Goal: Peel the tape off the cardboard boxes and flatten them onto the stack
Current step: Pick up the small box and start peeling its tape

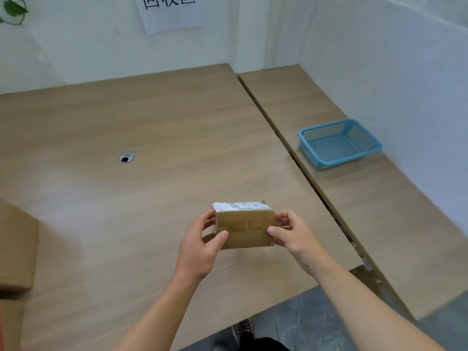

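So the small cardboard box (244,229) is over the near-right part of the table (152,122). My left hand (200,247) and right hand (293,236) have fingers curled round its ends, gripping it. It's closed up, white label (240,205) on top. Blue basket (339,159) on the right by the wall, mesh bottom showing. Bigger cardboard box (15,249) on the left edge.

Left-edge cardboard box (15,247) and wall sign (172,11) cropped; label (240,205) on small box (244,230) illegible

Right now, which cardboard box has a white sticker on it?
The small box held between the left hand and right hand; its white label sits on top. The bigger box at the far left shows only plain brown.
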